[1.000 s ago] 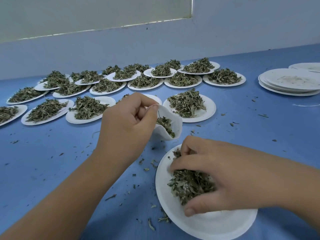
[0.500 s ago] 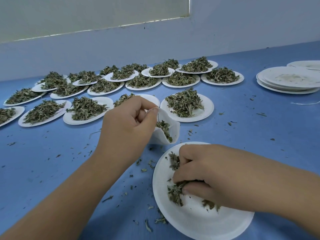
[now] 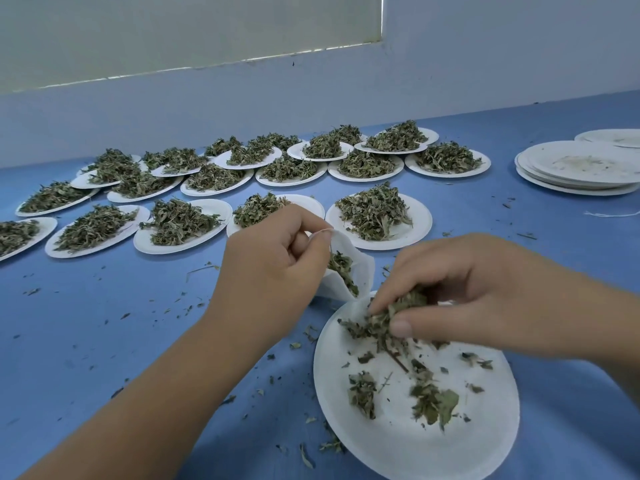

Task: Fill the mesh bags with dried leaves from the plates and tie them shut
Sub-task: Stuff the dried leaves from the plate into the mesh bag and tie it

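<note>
Nearest, at 5 o'clock, a round white paper plate [image 3: 415, 452] lies on the blue counter [image 3: 104, 341] with a few dried green leaves [image 3: 434, 400] scattered on it. Over its 11 o'clock rim the right-hand grip [image 3: 485, 292] pinches a clump of leaves [image 3: 401, 303] between thumb and fingers. Just beside it, at 10 o'clock, the left-hand grip [image 3: 273, 271] pinches the rim of a small white mesh bag [image 3: 363, 268], which is open-mouthed and partly filled. Leaf crumbs litter the counter. Beyond, from 9 to 1 o'clock, leaf-heaped plates [image 3: 420, 220] crowd together, one partly hidden by the left hand. At 2 o'clock sit stacked empty plates [image 3: 581, 164] and a white string [image 3: 613, 213].
</note>
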The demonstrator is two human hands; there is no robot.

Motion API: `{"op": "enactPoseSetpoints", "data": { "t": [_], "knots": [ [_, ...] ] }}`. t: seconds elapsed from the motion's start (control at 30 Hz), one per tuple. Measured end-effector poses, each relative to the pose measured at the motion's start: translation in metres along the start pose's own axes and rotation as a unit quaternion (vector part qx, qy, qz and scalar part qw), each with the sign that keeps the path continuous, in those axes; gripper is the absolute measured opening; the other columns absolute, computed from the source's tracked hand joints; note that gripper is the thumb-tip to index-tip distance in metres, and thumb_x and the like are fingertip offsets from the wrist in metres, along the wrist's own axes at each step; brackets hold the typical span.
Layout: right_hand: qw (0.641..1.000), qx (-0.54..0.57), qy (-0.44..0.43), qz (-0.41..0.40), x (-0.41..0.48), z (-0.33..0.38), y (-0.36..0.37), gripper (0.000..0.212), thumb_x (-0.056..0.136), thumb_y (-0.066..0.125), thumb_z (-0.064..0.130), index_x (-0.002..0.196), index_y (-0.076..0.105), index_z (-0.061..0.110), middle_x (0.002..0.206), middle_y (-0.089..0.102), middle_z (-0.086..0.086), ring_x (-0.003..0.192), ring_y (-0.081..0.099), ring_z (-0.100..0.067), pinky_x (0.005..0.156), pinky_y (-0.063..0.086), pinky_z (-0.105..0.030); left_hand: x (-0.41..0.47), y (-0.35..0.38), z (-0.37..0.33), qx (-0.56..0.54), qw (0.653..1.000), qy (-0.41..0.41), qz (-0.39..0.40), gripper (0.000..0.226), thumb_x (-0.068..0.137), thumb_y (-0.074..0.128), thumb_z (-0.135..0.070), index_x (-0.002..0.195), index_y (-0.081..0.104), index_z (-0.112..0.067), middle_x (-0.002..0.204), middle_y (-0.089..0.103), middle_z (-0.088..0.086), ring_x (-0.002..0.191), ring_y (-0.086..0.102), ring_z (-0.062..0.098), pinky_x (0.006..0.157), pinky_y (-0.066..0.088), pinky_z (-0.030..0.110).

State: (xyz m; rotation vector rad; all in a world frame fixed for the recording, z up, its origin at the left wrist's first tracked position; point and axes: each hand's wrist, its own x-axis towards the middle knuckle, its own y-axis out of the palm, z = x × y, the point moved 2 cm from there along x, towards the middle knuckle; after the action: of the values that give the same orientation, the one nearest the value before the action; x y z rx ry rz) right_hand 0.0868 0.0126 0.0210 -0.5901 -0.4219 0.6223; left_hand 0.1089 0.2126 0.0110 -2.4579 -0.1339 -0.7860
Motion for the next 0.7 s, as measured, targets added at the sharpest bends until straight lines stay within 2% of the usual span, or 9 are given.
{"op": "enactPoseSetpoints", "data": {
  "t": [0.13, 0.33, 0.4, 0.47, 0.5, 0.6, 0.7],
  "knots": [
    [0.989, 0.124, -0.008, -0.076, 0.002, 0.004, -0.01, 0.021, 0.068, 0.074, 0.037, 0.089, 0.075, 0.032, 0.082, 0.07, 0.001, 0.073, 0.064, -0.01, 0.066, 0.052, -0.02, -0.001, 0.003, -0.002, 0.008, 1.0, 0.018, 0.02, 0.015, 0.09, 0.064, -0.01, 0.079, 0.066, -0.019, 0.054, 0.044, 0.007, 0.046, 0.035, 0.006, 0.047, 0.03, 0.009],
    [0.97, 0.183, -0.005, -0.162, 0.007, 0.006, -0.002, 0.028, 0.062, 0.083, 0.031, 0.087, 0.072, 0.023, 0.075, 0.064, 0.006, 0.068, 0.061, -0.009, 0.064, 0.051, -0.018, -0.003, 0.007, -0.005, -0.002, 0.999, 0.023, 0.045, 0.013, 0.089, 0.064, -0.01, 0.078, 0.066, -0.016, 0.051, 0.045, 0.008, 0.044, 0.036, 0.006, 0.05, 0.031, 0.005],
    [0.971, 0.147, 0.014, -0.188, 0.007, 0.003, 0.004, 0.029, 0.06, 0.078, 0.037, 0.086, 0.071, 0.026, 0.078, 0.066, 0.007, 0.069, 0.064, -0.012, 0.065, 0.055, -0.024, -0.004, 0.008, -0.006, -0.013, 0.999, 0.019, 0.048, 0.014, 0.089, 0.064, -0.011, 0.077, 0.065, -0.019, 0.051, 0.046, 0.008, 0.044, 0.036, 0.006, 0.049, 0.03, 0.006],
    [0.975, 0.065, 0.033, -0.209, 0.007, 0.004, 0.01, 0.027, 0.063, 0.076, 0.044, 0.086, 0.069, 0.033, 0.082, 0.069, 0.011, 0.07, 0.066, -0.017, 0.066, 0.058, -0.035, -0.004, 0.01, -0.008, -0.014, 0.998, 0.02, 0.053, 0.014, 0.089, 0.064, -0.013, 0.077, 0.065, -0.02, 0.051, 0.046, 0.009, 0.043, 0.035, 0.009, 0.048, 0.029, 0.008],
    [0.974, 0.019, 0.037, -0.223, 0.007, 0.003, 0.013, 0.024, 0.064, 0.076, 0.044, 0.086, 0.069, 0.037, 0.082, 0.069, 0.014, 0.068, 0.065, -0.018, 0.066, 0.057, -0.036, -0.005, 0.01, -0.009, -0.013, 0.998, 0.021, 0.057, 0.013, 0.089, 0.064, -0.013, 0.078, 0.065, -0.02, 0.051, 0.046, 0.009, 0.043, 0.036, 0.013, 0.048, 0.029, 0.009],
    [0.964, -0.08, 0.028, -0.253, 0.006, 0.003, 0.016, 0.015, 0.066, 0.073, 0.042, 0.08, 0.07, 0.042, 0.077, 0.065, 0.022, 0.064, 0.058, -0.011, 0.059, 0.047, -0.017, -0.006, 0.012, -0.011, -0.02, 0.997, 0.021, 0.065, 0.013, 0.09, 0.063, -0.013, 0.078, 0.066, -0.018, 0.051, 0.046, 0.011, 0.045, 0.038, 0.019, 0.047, 0.029, 0.011],
    [0.951, -0.154, 0.008, -0.267, 0.006, 0.003, 0.016, 0.015, 0.07, 0.076, 0.032, 0.084, 0.072, 0.037, 0.073, 0.061, 0.021, 0.07, 0.056, -0.002, 0.064, 0.041, -0.009, -0.006, 0.013, -0.012, -0.027, 0.997, 0.015, 0.073, 0.012, 0.09, 0.063, -0.013, 0.079, 0.066, -0.017, 0.051, 0.047, 0.012, 0.044, 0.037, 0.015, 0.047, 0.03, 0.011]
  ]
}}
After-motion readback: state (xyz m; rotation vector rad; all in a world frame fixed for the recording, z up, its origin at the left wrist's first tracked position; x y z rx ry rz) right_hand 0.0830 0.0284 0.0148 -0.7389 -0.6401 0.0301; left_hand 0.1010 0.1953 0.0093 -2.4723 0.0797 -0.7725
